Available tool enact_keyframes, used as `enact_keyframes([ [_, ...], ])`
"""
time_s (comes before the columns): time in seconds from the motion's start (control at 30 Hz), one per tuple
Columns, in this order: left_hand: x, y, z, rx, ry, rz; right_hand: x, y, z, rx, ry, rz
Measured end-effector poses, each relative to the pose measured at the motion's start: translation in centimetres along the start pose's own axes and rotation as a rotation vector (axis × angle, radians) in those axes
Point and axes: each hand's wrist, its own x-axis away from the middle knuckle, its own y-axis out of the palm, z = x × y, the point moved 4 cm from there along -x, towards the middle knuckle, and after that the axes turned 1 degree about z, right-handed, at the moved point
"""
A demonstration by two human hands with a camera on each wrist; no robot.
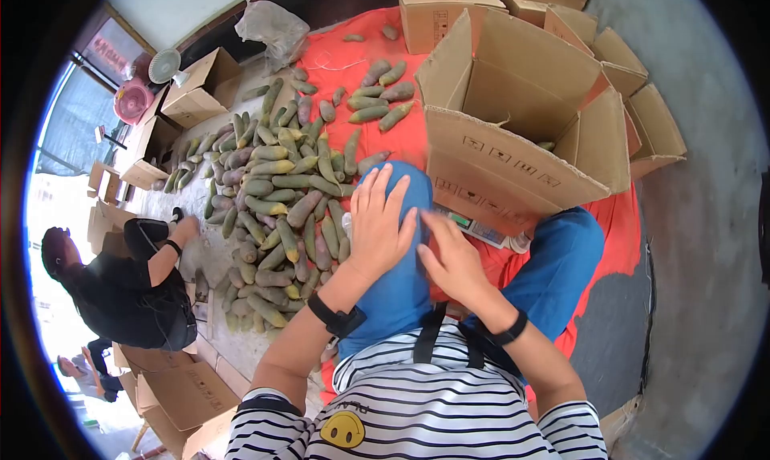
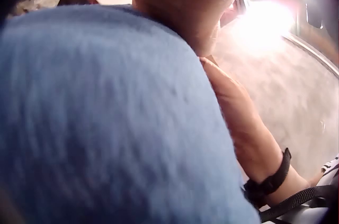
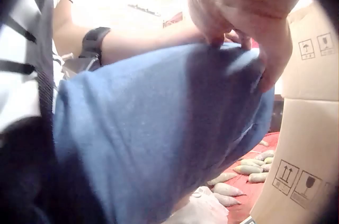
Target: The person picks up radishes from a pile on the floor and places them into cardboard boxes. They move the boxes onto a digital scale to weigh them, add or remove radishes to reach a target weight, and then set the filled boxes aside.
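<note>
In the head view the left hand [image 1: 380, 226] rests on the raised knee in blue trousers [image 1: 397, 291], its fingers straight and holding nothing. The right hand [image 1: 455, 259] is beside the same knee, fingers stretched toward the left hand and slightly blurred. In the right wrist view the right hand [image 3: 246, 15] touches the blue cloth [image 3: 143, 123] at the knee with bent fingertips. The left wrist view is mostly blue cloth [image 2: 106, 113], with part of a hand [image 2: 185, 1] above it.
A large pile of green and purplish radish-like roots [image 1: 277, 195] lies left of the knee. An open cardboard box [image 1: 513, 159] stands front right on red sheeting [image 1: 333, 55], a scale [image 1: 473, 226] beside it. Another person [image 1: 120, 279] sits at the left among boxes.
</note>
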Motion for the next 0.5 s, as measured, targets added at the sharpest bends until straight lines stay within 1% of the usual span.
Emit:
enact_keyframes([
  [0.03,-0.7,-0.1,-0.1,0.001,-0.001,0.008,0.4,-1.5,-0.2,0.005,-0.006,0.0],
  [0.1,-2.5,0.3,-0.5,-0.073,-0.009,-0.065,0.8,-3.6,-1.4,-0.216,0.077,-0.267],
  [0.13,-3.4,0.3,-0.7,-0.073,-0.013,-0.057,0.7,-5.4,-3.7,-0.313,0.074,-0.26],
  [0.17,-4.4,1.0,-1.1,-0.126,-0.037,-0.215,0.6,-7.4,-6.3,-0.412,0.072,-0.252],
  [0.2,-5.2,1.6,-1.4,-0.178,-0.057,-0.376,0.6,-9.1,-8.3,-0.515,-0.025,-0.277],
  [0.23,-6.1,1.6,-1.5,-0.177,-0.054,-0.374,0.7,-10.7,-10.1,-0.617,-0.121,-0.298],
  [0.3,-7.3,2.3,-1.8,-0.286,-0.109,-0.566,1.2,-13.3,-13.2,-0.861,-0.25,-0.349],
  [0.33,-7.8,2.5,-1.9,-0.281,-0.097,-0.565,1.6,-13.3,-13.8,-0.855,-0.248,-0.338],
  [0.4,-8.0,3.0,-3.1,-0.241,-0.087,-0.624,2.4,-13.3,-15.9,-1.179,-0.499,-0.267],
  [0.43,-8.2,3.0,-3.3,-0.232,-0.075,-0.625,2.5,-13.2,-15.9,-1.169,-0.494,-0.256],
  [0.5,-8.4,3.1,-4.0,-0.217,-0.131,-0.704,3.3,-13.5,-16.5,-1.221,-0.707,-0.315],
])
